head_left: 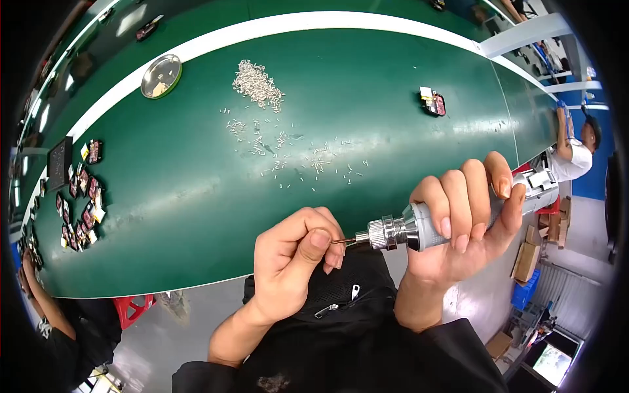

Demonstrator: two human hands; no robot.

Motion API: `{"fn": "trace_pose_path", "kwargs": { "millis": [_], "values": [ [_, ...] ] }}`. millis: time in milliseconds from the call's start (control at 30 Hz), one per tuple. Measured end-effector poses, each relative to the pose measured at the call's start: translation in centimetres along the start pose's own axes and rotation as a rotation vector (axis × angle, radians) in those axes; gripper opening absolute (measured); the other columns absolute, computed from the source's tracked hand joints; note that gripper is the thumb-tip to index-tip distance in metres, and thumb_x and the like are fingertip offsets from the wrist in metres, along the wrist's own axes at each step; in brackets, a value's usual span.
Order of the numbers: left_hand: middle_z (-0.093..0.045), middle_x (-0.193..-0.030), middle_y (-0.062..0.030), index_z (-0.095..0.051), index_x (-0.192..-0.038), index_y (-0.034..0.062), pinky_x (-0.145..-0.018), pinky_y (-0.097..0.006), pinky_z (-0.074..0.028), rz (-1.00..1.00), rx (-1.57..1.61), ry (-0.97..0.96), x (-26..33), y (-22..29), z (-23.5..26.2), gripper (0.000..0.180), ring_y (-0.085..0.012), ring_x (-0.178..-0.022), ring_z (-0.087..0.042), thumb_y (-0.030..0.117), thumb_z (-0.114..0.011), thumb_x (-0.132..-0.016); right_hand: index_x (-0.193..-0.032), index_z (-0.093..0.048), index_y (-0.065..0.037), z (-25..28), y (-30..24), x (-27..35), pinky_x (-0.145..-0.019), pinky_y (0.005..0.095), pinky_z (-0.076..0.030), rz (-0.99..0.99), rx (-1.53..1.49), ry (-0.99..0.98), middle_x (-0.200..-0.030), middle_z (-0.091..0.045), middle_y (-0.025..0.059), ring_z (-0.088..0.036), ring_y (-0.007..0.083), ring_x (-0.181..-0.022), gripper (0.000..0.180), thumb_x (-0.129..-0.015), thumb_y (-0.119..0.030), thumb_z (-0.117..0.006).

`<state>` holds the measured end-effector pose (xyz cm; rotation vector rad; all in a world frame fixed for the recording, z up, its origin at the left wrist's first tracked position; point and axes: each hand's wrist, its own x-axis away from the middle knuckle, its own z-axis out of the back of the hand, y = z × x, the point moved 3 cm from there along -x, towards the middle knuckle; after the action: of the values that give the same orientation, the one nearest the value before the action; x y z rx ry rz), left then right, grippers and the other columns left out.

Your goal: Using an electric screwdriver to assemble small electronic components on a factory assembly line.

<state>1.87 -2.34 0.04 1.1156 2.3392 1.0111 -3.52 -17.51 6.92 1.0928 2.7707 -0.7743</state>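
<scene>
Green worktop is spreading toward twelve o'clock. Near four o'clock, the right hand is gripping a grey driver, the left hand pinching its bit; accidental spinning could be nicking fingertips.

We view by fisheye from the wearer's head, facing down and forward across the green bench; close to lens: left hand at 7 o'clock, right hand at 3; far white strip bows at 12.
</scene>
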Motion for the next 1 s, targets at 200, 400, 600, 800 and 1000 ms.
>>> {"fn": "trace_pose_path", "kwargs": {
  "millis": [200, 400, 600, 800, 1000],
  "values": [
    [-0.055, -0.064, -0.0086, -0.056, -0.074, -0.003, -0.047, -0.026, -0.038, -0.312, -0.772, 0.116, -2.1, 0.3, -0.9, 0.01, -0.0147, -0.054, -0.05, -0.003, -0.06, -0.083, -0.087, -0.043, -0.008, 1.5, -0.8, -1.2, -0.052, 0.0262, -0.038, 0.015, 0.081, -0.083, -0.054, -0.041, -0.0009, -0.04, 0.0094, -0.043, 0.02, -0.097, -0.024, -0.046],
    [-0.057, -0.066, -0.0087, -0.055, -0.077, -0.0035, -0.048, -0.026, -0.039, -0.166, -0.745, 0.108, -3.4, -0.9, -2.1, 0.008, -0.0165, -0.054, -0.05, -0.007, -0.057, -0.083, -0.087, -0.043, -0.008, 3.3, -2.0, -2.2, -0.049, 0.0236, -0.036, 0.034, 0.057, -0.025, -0.053, -0.039, -0.0017, -0.039, 0.0078, -0.043, 0.019, -0.097, -0.023, -0.047],
    [-0.057, -0.067, -0.009, -0.054, -0.076, -0.0037, -0.05, -0.026, -0.041, -0.19, -0.835, 0.116, -3.9, -1.9, -3.8, 0.009, -0.0164, -0.054, -0.051, -0.007, -0.056, -0.084, -0.086, -0.045, -0.006, 4.7, -3.6, -2.2, -0.05, 0.0249, -0.036, 0.055, 0.006, 0.031, -0.052, -0.037, -0.0019, -0.038, 0.0084, -0.042, 0.021, -0.097, -0.024, -0.046],
    [-0.058, -0.068, -0.0087, -0.054, -0.075, -0.003, -0.051, -0.025, -0.041, -0.172, -0.822, 0.107, -3.3, -2.3, -4.3, 0.011, -0.014, -0.056, -0.052, -0.005, -0.058, -0.085, -0.088, -0.048, -0.006, 5.1, -4.6, -1.1, -0.05, 0.0261, -0.035, 0.063, -0.036, 0.003, -0.053, -0.037, -0.0016, -0.037, 0.009, -0.042, 0.021, -0.098, -0.024, -0.044],
    [-0.056, -0.071, -0.0077, -0.062, -0.091, -0.0051, -0.05, -0.023, -0.038, -0.166, -0.739, 0.069, -2.6, -2.4, -3.6, 0.036, -0.0106, -0.057, -0.051, 0.024, -0.043, -0.1, -0.088, -0.047, -0.005, 4.8, -4.5, -0.2, -0.05, 0.0256, -0.035, 0.068, -0.076, 0.004, -0.053, -0.037, -0.002, -0.036, 0.0085, -0.042, 0.019, -0.097, -0.022, -0.045]
  ]
}}
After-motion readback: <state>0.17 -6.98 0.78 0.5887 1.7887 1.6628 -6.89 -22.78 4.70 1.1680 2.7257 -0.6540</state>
